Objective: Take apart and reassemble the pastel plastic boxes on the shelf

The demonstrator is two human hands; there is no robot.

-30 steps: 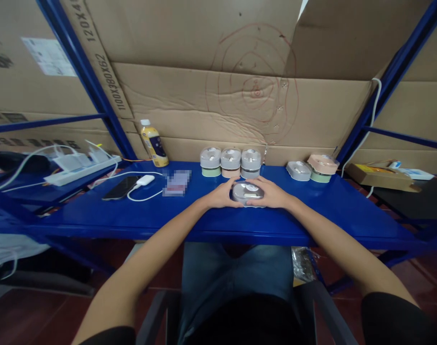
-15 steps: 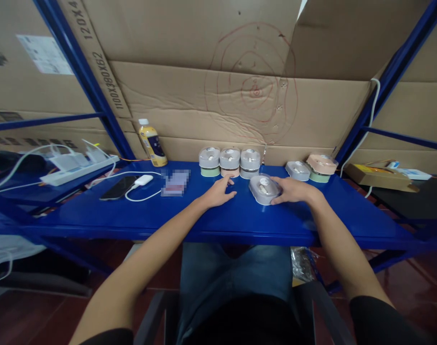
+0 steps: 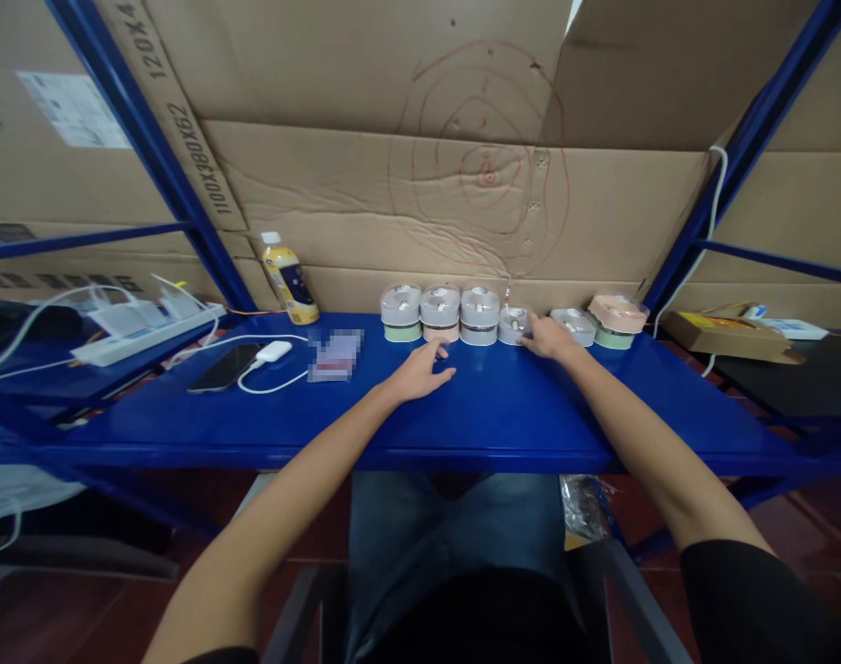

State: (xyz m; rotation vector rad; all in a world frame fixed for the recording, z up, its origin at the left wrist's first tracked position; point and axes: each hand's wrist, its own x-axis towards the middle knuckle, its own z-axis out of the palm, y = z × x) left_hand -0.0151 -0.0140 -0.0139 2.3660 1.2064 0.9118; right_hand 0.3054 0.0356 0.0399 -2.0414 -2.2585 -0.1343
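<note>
My right hand (image 3: 550,338) has its fingers at the right side of a small grey box with a clear lid (image 3: 514,327), holding it on the table beside a row of stacked boxes. From left to right in that row are a stack with a green lower box (image 3: 402,332), one with a peach lower box (image 3: 441,332), and an all-grey stack (image 3: 479,318). My left hand (image 3: 420,371) rests on the blue table in front of the row, fingers apart and holding nothing. Right of my right hand sit a single grey box (image 3: 578,325) and a peach-over-green stack (image 3: 616,321).
On the left of the blue table (image 3: 420,429) stand a yellow drink bottle (image 3: 290,281), a phone (image 3: 223,367) with a white charger (image 3: 274,350) and cable, and a blurred packet (image 3: 336,356). A cardboard wall (image 3: 324,184) closes off the back.
My right hand has moved the grey box back from the middle of the table to the right end of the stacked row. My left hand has stayed put.
</note>
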